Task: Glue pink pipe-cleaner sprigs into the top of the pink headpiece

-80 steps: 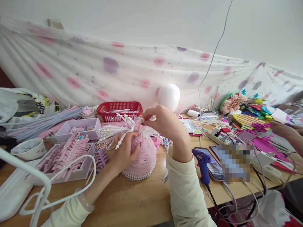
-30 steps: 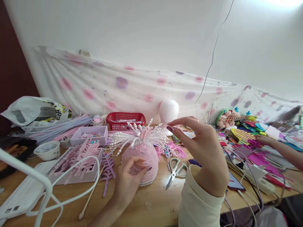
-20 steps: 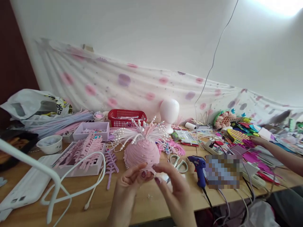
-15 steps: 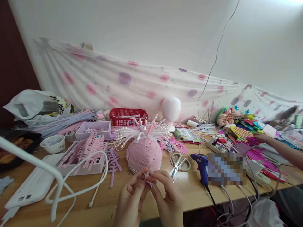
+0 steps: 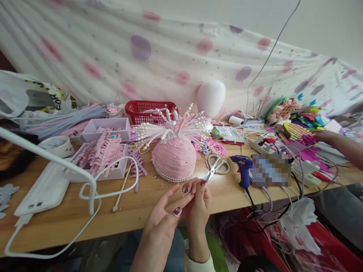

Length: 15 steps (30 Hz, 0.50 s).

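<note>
My left hand (image 5: 161, 226) is held over the table's front edge, its fingers stretched out and apart. One of its fingers reaches into my right hand (image 5: 198, 202), whose fingers are curled closed around that fingertip area. Whether anything small lies between them is hidden. Just beyond both hands sits a pink domed headpiece (image 5: 174, 158), wrapped in cord, with a pearl trim (image 5: 172, 178) along its lower rim and pearl-tipped white sprays (image 5: 147, 132) fanning from its top. Scissors (image 5: 217, 168) with pale handles lie open to its right, near my right hand.
A blue glue gun (image 5: 242, 168) stands right of the scissors. At left are a box of pink frond-like pieces (image 5: 104, 155), a white power bank (image 5: 42, 189) and a looping white cable (image 5: 136, 177). Behind are a red basket (image 5: 150, 109) and foam head (image 5: 211, 98). Another person's hand (image 5: 323, 136) is at right.
The view has tilted down. My hands, which were pinched together by the headpiece's front rim, have drawn away from it. My left fingers have spread, while my right fingers have curled closed.
</note>
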### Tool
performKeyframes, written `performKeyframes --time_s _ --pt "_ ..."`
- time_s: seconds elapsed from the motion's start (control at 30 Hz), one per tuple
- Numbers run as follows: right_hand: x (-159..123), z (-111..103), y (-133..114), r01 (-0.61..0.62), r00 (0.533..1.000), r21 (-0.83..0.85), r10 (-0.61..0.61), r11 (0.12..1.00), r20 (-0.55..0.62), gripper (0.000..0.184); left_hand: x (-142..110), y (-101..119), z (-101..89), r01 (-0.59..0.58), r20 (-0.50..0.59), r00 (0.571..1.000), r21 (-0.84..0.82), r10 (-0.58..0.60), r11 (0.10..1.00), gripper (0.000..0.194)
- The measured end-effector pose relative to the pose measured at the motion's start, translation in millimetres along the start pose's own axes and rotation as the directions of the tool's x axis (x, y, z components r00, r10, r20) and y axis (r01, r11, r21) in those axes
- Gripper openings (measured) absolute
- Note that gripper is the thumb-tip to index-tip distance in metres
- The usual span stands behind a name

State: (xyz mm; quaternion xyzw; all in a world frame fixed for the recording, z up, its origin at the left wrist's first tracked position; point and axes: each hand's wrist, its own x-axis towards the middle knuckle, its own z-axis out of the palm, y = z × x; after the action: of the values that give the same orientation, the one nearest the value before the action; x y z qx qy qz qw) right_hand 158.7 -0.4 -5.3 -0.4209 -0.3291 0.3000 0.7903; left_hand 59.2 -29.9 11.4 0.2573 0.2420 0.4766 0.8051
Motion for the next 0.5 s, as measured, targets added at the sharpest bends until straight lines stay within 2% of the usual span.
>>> performKeyframes --time_s 0.1,0.17,0.23,0.33,0.43,0.5 --pt "8.0 -9.0 -2.7 -0.028 0.994 -0.055 0.022 0.998 -0.105 0.053 -2.1 0.0 1.7 0.006 -0.022 1.0 -0.041 -0.007 0.999 0.058" --pt "14.7 -20.6 -6.9 -0.044 0.987 -0.186 0.013 0.982 -0.162 0.055 -2.3 1.7 1.4 -0.009 -0.054 0.999 -0.051 0.006 0.999 0.054" --pt "20.3 -31.7 -11.8 -0.046 0.986 -0.339 -0.012 0.94 -0.165 0.052 -1.8 3.8 0.6 -0.032 -0.082 0.996 -0.053 0.028 0.998 0.051" --pt "22.9 -39.1 -19.1 0.011 0.996 -0.399 -0.045 0.917 -0.076 0.035 -0.9 5.8 -0.1 -0.046 -0.109 0.993 -0.035 0.042 0.998 0.046" --pt "18.2 -33.1 -25.0 0.072 0.994 -0.316 -0.041 0.946 0.105 0.015 0.2 5.6 -0.2 -0.046 -0.128 0.991 -0.013 0.044 0.999 0.043" --pt "13.6 -26.2 -27.3 0.111 0.969 -0.277 -0.043 0.954 0.242 0.008 1.5 4.3 -1.2 -0.046 -0.129 0.991 -0.006 0.044 0.999 0.044"
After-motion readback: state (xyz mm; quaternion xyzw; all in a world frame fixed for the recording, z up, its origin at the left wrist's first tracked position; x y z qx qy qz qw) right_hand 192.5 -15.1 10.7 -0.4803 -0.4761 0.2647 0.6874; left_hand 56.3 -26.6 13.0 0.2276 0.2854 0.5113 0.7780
